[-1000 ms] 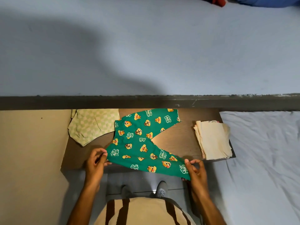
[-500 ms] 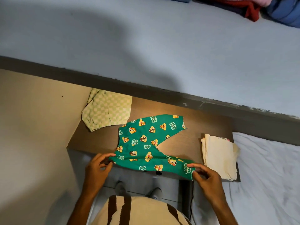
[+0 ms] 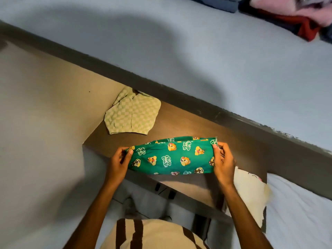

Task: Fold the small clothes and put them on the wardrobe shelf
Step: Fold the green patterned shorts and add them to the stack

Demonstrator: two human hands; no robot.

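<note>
The green cartoon-print cotton garment (image 3: 173,155), doubled into a long band, hangs just above the brown wooden tabletop (image 3: 179,123), your left hand (image 3: 118,164) pinching its left end and your right hand (image 3: 223,164) its right end, fingers curled closed on the cloth. A pale green checked folded cloth (image 3: 133,114) lies beyond on the left, and a cream folded cloth (image 3: 251,193) lies partly behind your right forearm. The white lettering printed on the green fabric is too blurred to read.

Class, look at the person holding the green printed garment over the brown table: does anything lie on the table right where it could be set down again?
Nothing visible does. The left hand and right hand hold the green garment by its ends. On the table the checked cloth lies apart at the far left, and the cream cloth lies at the right edge.
</note>
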